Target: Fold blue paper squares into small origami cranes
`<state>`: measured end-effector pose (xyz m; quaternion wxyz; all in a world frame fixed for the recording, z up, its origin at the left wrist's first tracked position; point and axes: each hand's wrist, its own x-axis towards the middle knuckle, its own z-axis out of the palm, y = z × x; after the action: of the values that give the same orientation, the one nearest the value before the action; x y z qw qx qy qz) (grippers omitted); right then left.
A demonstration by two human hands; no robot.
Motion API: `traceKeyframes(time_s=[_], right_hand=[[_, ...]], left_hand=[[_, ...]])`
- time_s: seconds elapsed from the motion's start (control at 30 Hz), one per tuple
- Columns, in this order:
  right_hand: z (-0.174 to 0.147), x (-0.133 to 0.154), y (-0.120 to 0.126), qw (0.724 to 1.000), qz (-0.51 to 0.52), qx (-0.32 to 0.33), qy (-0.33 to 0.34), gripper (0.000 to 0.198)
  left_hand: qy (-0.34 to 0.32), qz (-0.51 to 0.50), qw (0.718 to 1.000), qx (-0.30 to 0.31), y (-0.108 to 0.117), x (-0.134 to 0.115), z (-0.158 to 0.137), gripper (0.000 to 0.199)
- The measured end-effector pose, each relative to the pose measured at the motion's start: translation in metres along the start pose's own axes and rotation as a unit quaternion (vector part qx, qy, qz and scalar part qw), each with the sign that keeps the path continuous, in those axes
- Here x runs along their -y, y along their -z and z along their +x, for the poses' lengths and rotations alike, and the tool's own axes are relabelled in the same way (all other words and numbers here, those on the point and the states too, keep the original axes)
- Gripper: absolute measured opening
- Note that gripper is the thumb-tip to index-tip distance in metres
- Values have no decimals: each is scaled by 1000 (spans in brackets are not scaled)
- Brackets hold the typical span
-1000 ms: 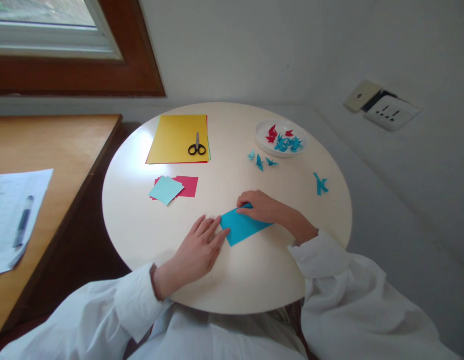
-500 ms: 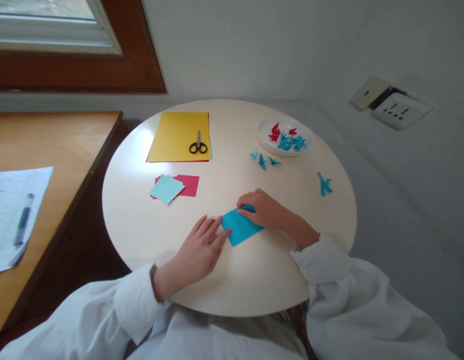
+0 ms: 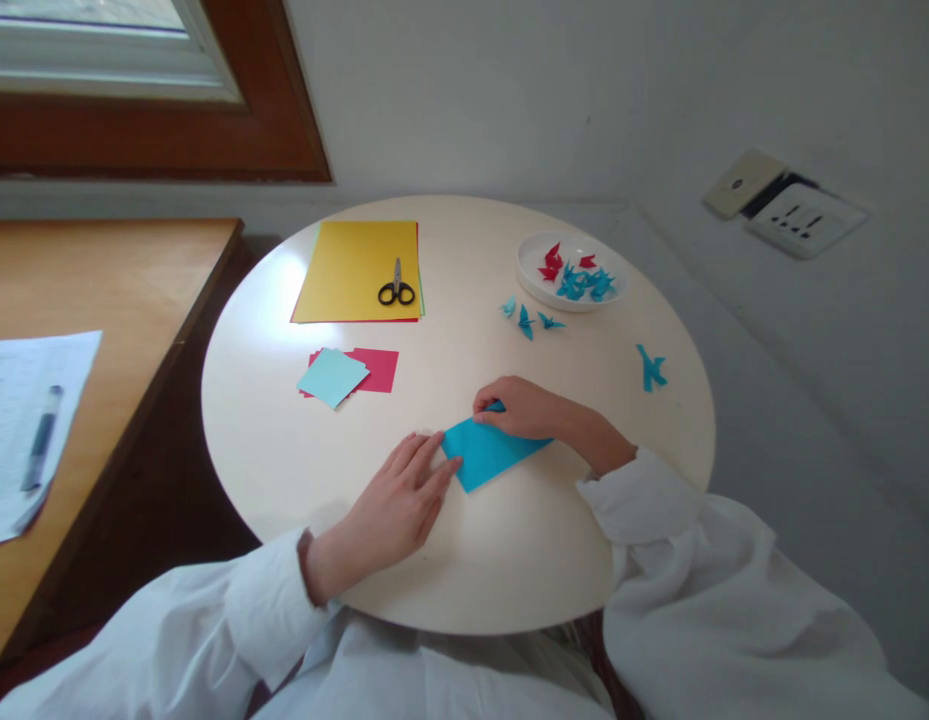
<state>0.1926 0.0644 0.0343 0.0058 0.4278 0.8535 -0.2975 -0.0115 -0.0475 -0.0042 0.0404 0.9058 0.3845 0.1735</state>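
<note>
A sheet of blue origami paper (image 3: 485, 456) lies on the round white table, slanting up to the right. My left hand (image 3: 404, 492) rests flat beside it with fingers stretched out, the fingertips on its left edge. At the paper's upper edge my right hand (image 3: 518, 406) is closed, thumb and fingers pinching it; a small dark blue bit shows between them. The palm hides part of the sheet, whose pointed right end shows beneath the wrist.
Left of my hands lie light blue and red paper squares (image 3: 333, 377). Scissors (image 3: 396, 284) rest on yellow sheets (image 3: 351, 262). A white dish (image 3: 535, 291) holds red and blue paper cranes; several cranes (image 3: 525, 322) lie before it. Blue strips (image 3: 650, 369) lie at right.
The blue paper's right end now reaches farther right, under my right wrist. Less blue shows between my right fingers. My left hand has barely moved.
</note>
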Motion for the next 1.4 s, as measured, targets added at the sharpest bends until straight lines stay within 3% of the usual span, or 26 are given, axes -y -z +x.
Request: traceKeyframes(time_s=[0.2, 0.57, 0.93, 1.4], right_hand=[[3, 0, 0, 999, -42, 16, -1, 19], [4, 3, 0, 998, -66, 12, -17, 20], [1, -1, -2, 999, -51, -9, -5, 21], [0, -1, -2, 999, -47, -11, -12, 19]], left_hand=[[-37, 10, 999, 25, -7, 3, -4, 41], [-27, 20, 998, 48, -6, 1, -2, 40], [-54, -4, 992, 111, 7, 6, 0, 44], [-66, -22, 992, 108, 6, 8, -3, 44]])
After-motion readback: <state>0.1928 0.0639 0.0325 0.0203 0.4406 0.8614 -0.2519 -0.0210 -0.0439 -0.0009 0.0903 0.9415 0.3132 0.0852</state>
